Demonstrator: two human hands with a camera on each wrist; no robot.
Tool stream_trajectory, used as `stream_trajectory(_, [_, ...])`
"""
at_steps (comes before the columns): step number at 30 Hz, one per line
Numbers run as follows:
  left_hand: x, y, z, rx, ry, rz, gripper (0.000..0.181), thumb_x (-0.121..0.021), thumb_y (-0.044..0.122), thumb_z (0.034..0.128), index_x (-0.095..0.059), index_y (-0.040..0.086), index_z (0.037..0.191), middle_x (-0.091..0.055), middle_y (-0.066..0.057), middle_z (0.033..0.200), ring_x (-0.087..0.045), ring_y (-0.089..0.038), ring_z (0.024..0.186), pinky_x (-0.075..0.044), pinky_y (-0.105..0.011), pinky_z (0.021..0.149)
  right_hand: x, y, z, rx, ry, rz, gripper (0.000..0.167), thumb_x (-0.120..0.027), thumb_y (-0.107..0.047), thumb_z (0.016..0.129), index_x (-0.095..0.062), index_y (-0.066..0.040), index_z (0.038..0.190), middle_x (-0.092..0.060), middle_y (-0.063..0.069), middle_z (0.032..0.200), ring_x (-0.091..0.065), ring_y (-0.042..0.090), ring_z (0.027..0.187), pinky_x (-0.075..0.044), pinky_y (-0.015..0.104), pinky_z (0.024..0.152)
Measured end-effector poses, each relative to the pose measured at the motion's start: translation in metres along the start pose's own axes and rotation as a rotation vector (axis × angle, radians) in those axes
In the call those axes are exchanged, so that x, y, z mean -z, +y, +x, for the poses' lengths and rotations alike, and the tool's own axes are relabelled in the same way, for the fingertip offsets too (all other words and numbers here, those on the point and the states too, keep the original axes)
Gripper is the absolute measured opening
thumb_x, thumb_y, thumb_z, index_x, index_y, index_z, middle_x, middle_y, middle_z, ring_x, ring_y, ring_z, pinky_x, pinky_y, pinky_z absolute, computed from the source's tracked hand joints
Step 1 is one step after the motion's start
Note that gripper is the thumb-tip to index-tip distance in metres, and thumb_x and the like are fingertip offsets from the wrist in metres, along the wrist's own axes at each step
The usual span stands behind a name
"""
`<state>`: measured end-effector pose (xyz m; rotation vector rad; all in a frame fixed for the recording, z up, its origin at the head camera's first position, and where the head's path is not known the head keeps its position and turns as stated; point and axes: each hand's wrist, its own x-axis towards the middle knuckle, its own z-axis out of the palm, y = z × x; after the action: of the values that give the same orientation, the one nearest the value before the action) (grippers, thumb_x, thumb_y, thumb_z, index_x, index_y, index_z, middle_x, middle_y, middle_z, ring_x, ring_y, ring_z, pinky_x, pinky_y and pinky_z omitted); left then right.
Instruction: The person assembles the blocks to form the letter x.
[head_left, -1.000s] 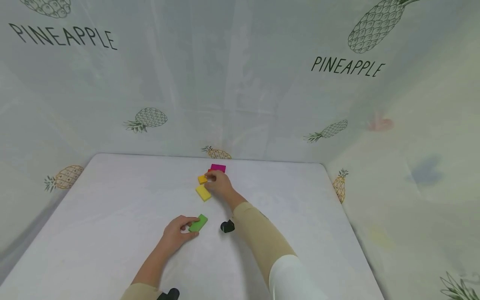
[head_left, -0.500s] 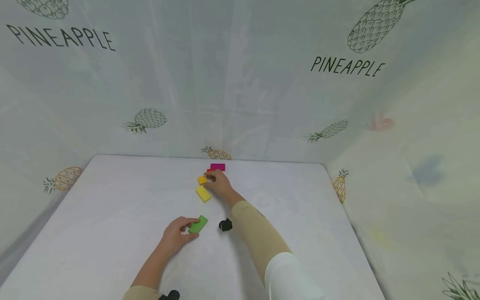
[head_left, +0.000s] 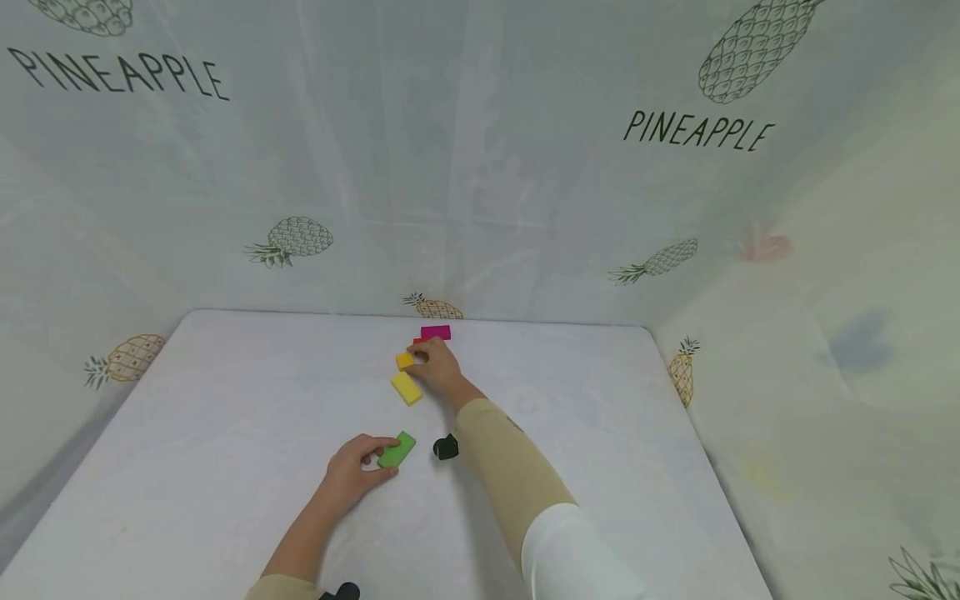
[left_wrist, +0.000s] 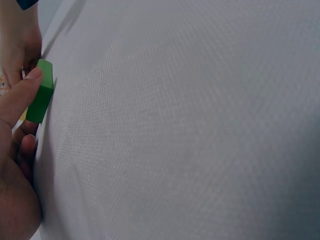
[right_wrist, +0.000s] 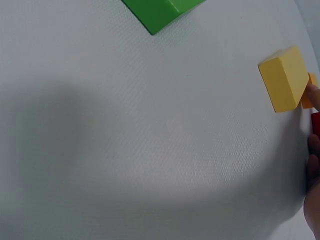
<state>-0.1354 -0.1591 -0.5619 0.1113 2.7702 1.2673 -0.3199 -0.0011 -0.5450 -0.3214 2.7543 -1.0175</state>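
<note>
My left hand (head_left: 352,467) pinches a green block (head_left: 397,451) between thumb and fingers, low over the white table; the left wrist view shows the thumb against the green block (left_wrist: 43,92). Farther out, my right hand (head_left: 441,367) pinches a small orange block (head_left: 405,361) at its right end. A yellow block (head_left: 407,388) lies just on the near side of the orange one. Beyond the right hand, a red block (head_left: 420,340) is mostly hidden behind the fingers, beside a magenta block (head_left: 436,332). In the right wrist view, fingertips meet the orange block (right_wrist: 308,95) behind the yellow block (right_wrist: 285,80).
The white table (head_left: 225,433) ends at a hanging pineapple-print cloth (head_left: 480,167) at the back. Cloth also hangs along both sides. A black wrist camera (head_left: 446,447) sits under the right forearm, and another black camera (head_left: 345,592) is at the left wrist.
The right forearm has shifted slightly to the left. Both hands keep their holds, and the blocks stay nearly in place.
</note>
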Motion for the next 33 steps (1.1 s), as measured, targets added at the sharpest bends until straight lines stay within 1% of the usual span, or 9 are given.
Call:
stream_trajectory(4, [0.001, -0.001, 0.000, -0.003, -0.003, 0.003, 0.041, -0.083, 0.014, 0.0774, -0.071, 0.022, 0.116, -0.055, 0.007, 0.091, -0.045, -0.014, 0.081, -0.040, -0.031, 0.071, 0.002, -0.001, -0.001, 0.003, 0.004, 0.004, 0.036, -0.075, -0.028, 0.087, -0.068, -0.020, 0.122, -0.052, -0.005, 0.108, -0.050, 0.011, 0.100, -0.042, 0.022, 0.092])
stream_trajectory(9, [0.002, -0.002, 0.001, -0.003, 0.008, 0.010, 0.041, -0.083, 0.013, 0.0771, -0.071, 0.021, 0.115, -0.056, 0.007, 0.091, -0.045, -0.014, 0.081, -0.040, -0.031, 0.071, 0.001, -0.002, -0.001, 0.027, 0.039, 0.057, 0.034, -0.077, -0.026, 0.086, -0.068, -0.016, 0.117, -0.054, -0.004, 0.104, -0.051, 0.012, 0.096, -0.045, 0.022, 0.087])
stream_trajectory(12, [0.001, -0.003, 0.002, -0.007, 0.004, 0.012, 0.041, -0.083, 0.014, 0.0774, -0.071, 0.021, 0.116, -0.055, 0.007, 0.091, -0.045, -0.014, 0.082, -0.040, -0.031, 0.071, 0.001, -0.002, -0.001, 0.008, 0.060, 0.086, 0.033, -0.077, -0.024, 0.085, -0.068, -0.015, 0.116, -0.055, -0.005, 0.100, -0.052, 0.012, 0.093, -0.046, 0.021, 0.084])
stream_trajectory(16, [0.000, -0.002, 0.002, -0.010, 0.006, 0.016, 0.041, -0.083, 0.014, 0.0771, -0.071, 0.021, 0.115, -0.055, 0.006, 0.090, -0.045, -0.014, 0.081, -0.040, -0.031, 0.071, 0.003, -0.002, -0.005, -0.027, 0.065, 0.129, 0.033, -0.078, -0.024, 0.085, -0.066, -0.016, 0.115, -0.056, -0.007, 0.098, -0.051, 0.012, 0.093, -0.046, 0.022, 0.083])
stream_trajectory(21, [0.000, -0.002, 0.001, -0.003, 0.004, 0.018, 0.041, -0.083, 0.015, 0.0770, -0.071, 0.021, 0.115, -0.055, 0.006, 0.090, -0.044, -0.014, 0.081, -0.039, -0.032, 0.071, 0.004, 0.000, -0.010, -0.019, 0.059, 0.170, 0.036, -0.078, -0.026, 0.085, -0.064, -0.017, 0.116, -0.056, -0.007, 0.100, -0.051, 0.013, 0.094, -0.047, 0.023, 0.083])
stream_trajectory(26, [0.000, -0.002, 0.001, -0.002, -0.001, 0.016, 0.041, -0.083, 0.015, 0.0771, -0.071, 0.020, 0.115, -0.055, 0.006, 0.089, -0.044, -0.014, 0.080, -0.039, -0.032, 0.071, 0.007, 0.002, -0.016, 0.005, 0.080, 0.187, 0.038, -0.079, -0.027, 0.084, -0.063, -0.017, 0.117, -0.057, -0.007, 0.103, -0.051, 0.013, 0.094, -0.047, 0.025, 0.083])
stream_trajectory(33, [-0.001, -0.001, 0.002, -0.015, -0.001, 0.001, 0.041, -0.083, 0.014, 0.0773, -0.071, 0.018, 0.116, -0.055, 0.006, 0.089, -0.044, -0.015, 0.080, -0.039, -0.032, 0.071, 0.010, 0.006, -0.025, -0.002, 0.100, 0.201, 0.036, -0.078, -0.028, 0.085, -0.064, -0.018, 0.116, -0.058, -0.008, 0.107, -0.051, 0.012, 0.096, -0.047, 0.023, 0.083])
